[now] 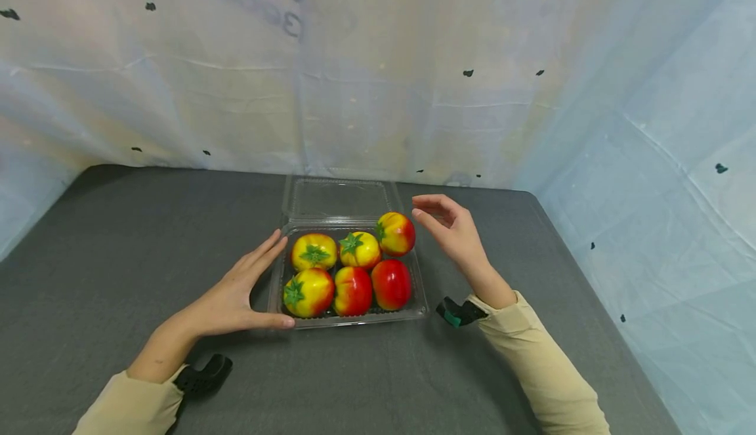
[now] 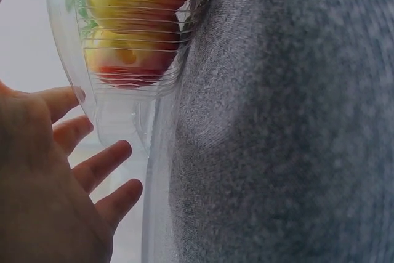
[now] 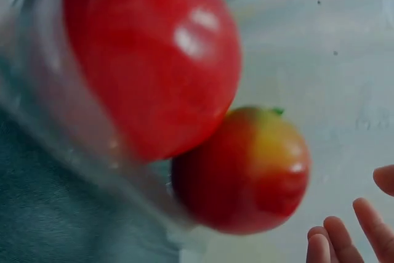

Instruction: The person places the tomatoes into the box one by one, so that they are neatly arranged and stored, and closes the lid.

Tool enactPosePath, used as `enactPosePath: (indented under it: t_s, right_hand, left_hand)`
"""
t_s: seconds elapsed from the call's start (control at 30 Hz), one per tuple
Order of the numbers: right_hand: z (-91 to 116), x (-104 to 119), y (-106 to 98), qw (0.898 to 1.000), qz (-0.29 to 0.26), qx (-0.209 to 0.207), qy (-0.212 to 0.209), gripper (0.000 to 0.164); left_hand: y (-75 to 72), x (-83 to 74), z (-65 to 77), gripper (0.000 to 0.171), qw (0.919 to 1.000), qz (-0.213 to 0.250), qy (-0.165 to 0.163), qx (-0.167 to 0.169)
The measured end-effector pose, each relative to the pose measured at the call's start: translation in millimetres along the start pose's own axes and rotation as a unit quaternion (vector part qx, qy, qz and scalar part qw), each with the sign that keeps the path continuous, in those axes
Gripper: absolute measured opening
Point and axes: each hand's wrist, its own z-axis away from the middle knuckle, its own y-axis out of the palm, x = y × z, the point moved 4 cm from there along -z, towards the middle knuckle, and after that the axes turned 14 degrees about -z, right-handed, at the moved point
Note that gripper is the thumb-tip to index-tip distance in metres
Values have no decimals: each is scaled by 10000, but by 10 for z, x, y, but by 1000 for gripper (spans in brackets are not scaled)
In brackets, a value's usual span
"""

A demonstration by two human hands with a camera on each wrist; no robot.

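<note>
A clear plastic clamshell box [image 1: 360, 320] lies with its lid [image 1: 339, 199] folded back. Glossy red-and-yellow tomato-like fruits [image 1: 314, 251], several with green leafy tops, fill it in two rows. My left hand [image 1: 236, 294] spreads along the box's left side, thumb at the front corner and fingertips touching or very near the rim. Just right of the back right fruit [image 1: 396, 233], which sits higher than its neighbours, is my right hand [image 1: 455, 231], fingers bent loosely and holding nothing. In the right wrist view its fingertips [image 3: 341, 244] stand apart from that fruit.
A dark grey cloth-covered table [image 1: 147, 238] bears the box. Pale sheeting [image 1: 378, 94] with dark marks hangs behind the table and along its right side. The folded-back lid reaches close to the back sheet. Each wrist wears a black band [image 1: 203, 376].
</note>
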Motion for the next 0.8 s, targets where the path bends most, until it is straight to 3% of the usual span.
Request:
enactPosePath:
  t_s: [0.3, 0.8]
  right_hand:
    - [-188, -377, -68, 9915, -452, -403, 1149, 46]
    - [-350, -680, 12, 9657, -805, -56, 2469, 80]
  left_hand:
    - [30, 34, -4, 116, 10000, 15, -1, 8]
    - [26, 28, -3, 116, 10000, 28, -1, 10]
